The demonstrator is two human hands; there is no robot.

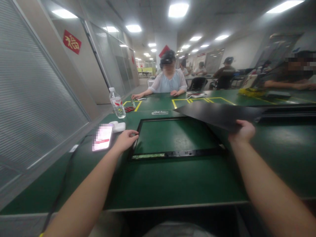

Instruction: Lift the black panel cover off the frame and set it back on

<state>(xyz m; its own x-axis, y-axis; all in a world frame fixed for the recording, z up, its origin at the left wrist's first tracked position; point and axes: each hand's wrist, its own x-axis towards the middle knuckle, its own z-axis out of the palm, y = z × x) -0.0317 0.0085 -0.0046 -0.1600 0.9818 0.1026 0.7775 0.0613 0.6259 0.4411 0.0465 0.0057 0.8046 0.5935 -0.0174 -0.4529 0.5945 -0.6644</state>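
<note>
A black rectangular frame [197, 152] lies flat on the green table [172, 184], with the green tabletop showing through its middle. My left hand [127, 140] is closed at the frame's left side, thumb and fingers gripping its edge. In my right hand [243, 131] is a thin black sheet [217, 115], pinched by its near right part and tilted above the table. The sheet overlaps the frame's far right corner and hides part of it. A pale strip lies along the left part of the frame's near bar.
Left of the frame are a phone [103, 137], a white case [119, 127] and an upright water bottle [117, 103]. Red-handled scissors [129, 109] lie behind. A person [169, 77] sits opposite. Dark long pieces [291, 113] lie at right.
</note>
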